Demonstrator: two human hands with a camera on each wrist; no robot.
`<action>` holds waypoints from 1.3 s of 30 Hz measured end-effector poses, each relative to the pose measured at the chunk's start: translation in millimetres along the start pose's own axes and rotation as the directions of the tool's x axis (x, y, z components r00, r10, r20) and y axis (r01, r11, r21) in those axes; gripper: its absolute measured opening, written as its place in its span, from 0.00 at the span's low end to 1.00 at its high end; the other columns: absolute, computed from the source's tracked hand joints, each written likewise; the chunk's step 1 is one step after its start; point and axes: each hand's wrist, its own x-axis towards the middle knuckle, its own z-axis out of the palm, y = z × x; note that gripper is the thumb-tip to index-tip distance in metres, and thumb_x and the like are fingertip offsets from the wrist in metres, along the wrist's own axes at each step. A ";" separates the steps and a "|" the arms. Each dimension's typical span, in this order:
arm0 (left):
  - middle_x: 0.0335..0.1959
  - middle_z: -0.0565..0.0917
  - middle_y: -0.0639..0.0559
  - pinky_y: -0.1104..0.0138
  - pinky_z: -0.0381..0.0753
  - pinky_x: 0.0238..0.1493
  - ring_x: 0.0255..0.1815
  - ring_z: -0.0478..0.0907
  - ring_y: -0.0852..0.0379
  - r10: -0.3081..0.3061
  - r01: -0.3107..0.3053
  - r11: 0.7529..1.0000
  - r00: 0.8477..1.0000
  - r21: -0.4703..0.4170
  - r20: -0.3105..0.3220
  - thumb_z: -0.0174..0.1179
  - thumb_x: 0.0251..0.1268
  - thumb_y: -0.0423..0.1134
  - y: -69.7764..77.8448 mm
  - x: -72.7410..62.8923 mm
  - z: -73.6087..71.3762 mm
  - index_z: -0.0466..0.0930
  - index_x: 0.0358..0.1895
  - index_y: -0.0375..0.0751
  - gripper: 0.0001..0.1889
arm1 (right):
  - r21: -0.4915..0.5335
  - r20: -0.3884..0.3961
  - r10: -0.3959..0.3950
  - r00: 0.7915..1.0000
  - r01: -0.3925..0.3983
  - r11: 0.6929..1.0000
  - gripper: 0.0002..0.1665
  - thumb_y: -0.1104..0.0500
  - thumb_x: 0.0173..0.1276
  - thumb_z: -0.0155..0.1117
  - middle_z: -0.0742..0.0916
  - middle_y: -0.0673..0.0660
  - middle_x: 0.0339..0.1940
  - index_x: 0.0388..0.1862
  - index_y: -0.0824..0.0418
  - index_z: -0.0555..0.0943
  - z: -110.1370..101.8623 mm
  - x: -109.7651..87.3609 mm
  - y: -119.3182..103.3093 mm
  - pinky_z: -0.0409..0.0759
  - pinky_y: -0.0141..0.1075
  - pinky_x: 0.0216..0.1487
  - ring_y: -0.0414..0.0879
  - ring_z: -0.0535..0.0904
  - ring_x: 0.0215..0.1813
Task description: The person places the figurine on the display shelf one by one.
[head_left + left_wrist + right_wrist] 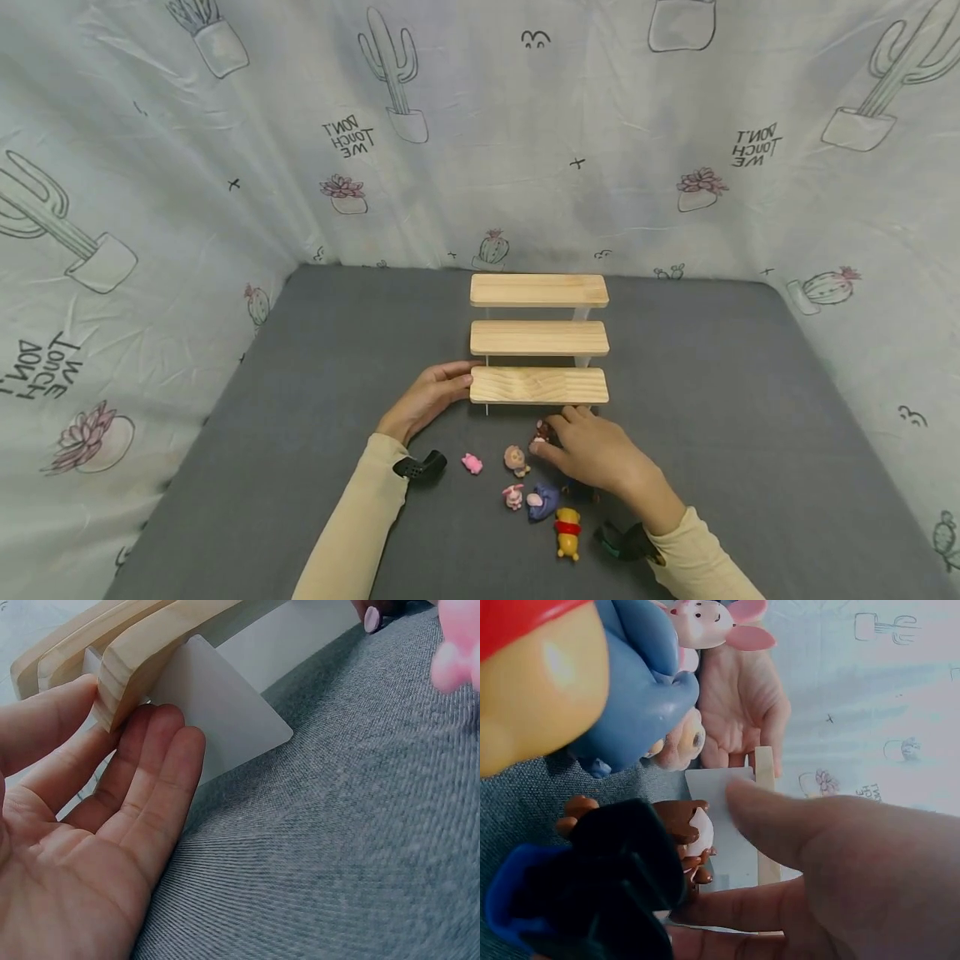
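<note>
Shelf [540, 337] stands on counter [337, 358]; left hand [429, 400], fingers curled, grips lowest board [538, 386] at left end. Right hand [596, 450] at brown toy [542, 432]; cannot tell whether its fingers grip it.

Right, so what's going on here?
A person's left grip holds the left end of a three-tier wooden shelf, at its lowest tier. The right grip is at a brown figurine just in front; whether it holds it is unclear. Winnie-the-Pooh, Eeyore, Piglet, a tan figurine and a small pink figurine are on the grey surface.
</note>
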 end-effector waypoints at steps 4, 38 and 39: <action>0.72 0.73 0.36 0.56 0.75 0.70 0.64 0.78 0.57 -0.004 0.004 1.000 1.000 -0.005 -0.002 0.55 0.76 0.36 1.3 0.0 1.1 0.68 0.72 0.31 0.26 | -0.012 0.003 0.007 1.000 -0.007 1.000 0.26 0.40 0.75 0.59 0.85 0.57 0.50 0.57 0.59 0.83 1.0 2.0 0.3 0.84 0.51 0.50 0.51 0.81 0.53; 0.71 0.73 0.35 0.63 0.80 0.62 0.59 0.80 0.59 -0.035 0.035 0.999 0.998 -0.014 -0.051 0.56 0.75 0.35 3.8 0.3 3.6 0.69 0.72 0.31 0.26 | 0.151 -0.074 -0.158 0.985 0.168 0.974 0.11 0.46 0.70 0.68 0.87 0.43 0.39 0.45 0.50 0.86 4.6 11.2 -3.8 0.78 0.32 0.34 0.32 0.77 0.34; 0.71 0.72 0.35 0.63 0.80 0.63 0.60 0.80 0.59 -0.036 0.035 0.999 0.998 -0.013 -0.053 0.56 0.75 0.35 4.1 0.3 3.9 0.69 0.72 0.31 0.26 | 0.158 -0.076 -0.163 0.984 0.173 0.972 0.11 0.47 0.70 0.69 0.87 0.44 0.38 0.45 0.50 0.86 4.4 11.2 -3.4 0.78 0.32 0.34 0.32 0.77 0.34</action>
